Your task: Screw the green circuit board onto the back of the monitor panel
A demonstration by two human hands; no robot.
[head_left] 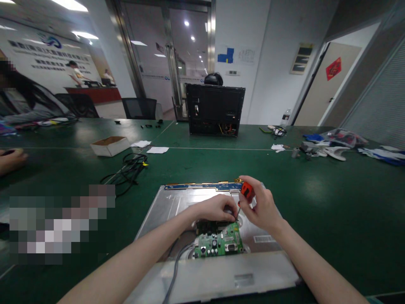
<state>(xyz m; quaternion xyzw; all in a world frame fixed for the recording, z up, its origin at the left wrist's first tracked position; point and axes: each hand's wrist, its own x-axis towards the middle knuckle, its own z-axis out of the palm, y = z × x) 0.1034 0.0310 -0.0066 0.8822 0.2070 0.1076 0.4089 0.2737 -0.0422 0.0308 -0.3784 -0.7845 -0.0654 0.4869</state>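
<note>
My right hand (263,210) grasps the red-handled screwdriver (247,192) just beyond the far right corner of the green circuit board (210,245), thumb and fingers closed about the handle, while my left hand (218,207) is at the far edge of that board, its fingertips bunched beside the tool's tip; whether they pinch anything small I cannot tell. The circuit board sits on the metal panel (265,262), with the blue strip (196,186) well beyond it and the grey cable (175,272) running from its left end toward me. As I judge it, the leaning shaft could let the tip skid off, scratching the circuit board or jabbing my left fingers, so close beside it. My left forearm (152,249), passing near the cable to the left of the circuit board, might snag it and drag the board askew. The screwdriver's long axis is slanted: its handle end is up and away past the circuit board's far right corner, and its shaft points down, leftward and back toward me, the tip near that corner, though whether it touches anything is too small to make out
</note>
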